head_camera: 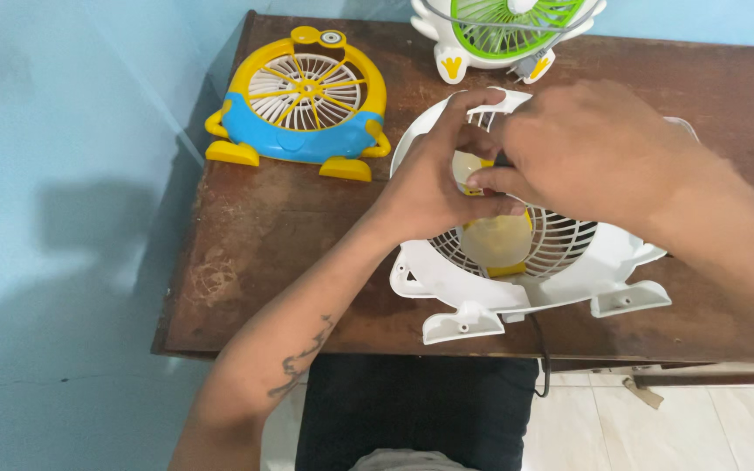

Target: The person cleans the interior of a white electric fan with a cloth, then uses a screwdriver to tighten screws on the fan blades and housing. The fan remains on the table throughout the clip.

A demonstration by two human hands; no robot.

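Left hand and right hand both pinched yellow motor part at centre of white fan housing on tabletop; yellow-blue fan lay apart

Bare counter left of the white fan housing; yellow-blue fan and green fan block the rear.

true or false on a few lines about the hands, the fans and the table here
1. Both hands, left hand and right hand, are on the white fan housing. True.
2. The yellow and blue fan lies right of the white one. False: it lies left.
3. The green and white fan is at the far edge of the wooden table. True.
4. The white housing holds red blades. False: the blades are pale yellow.
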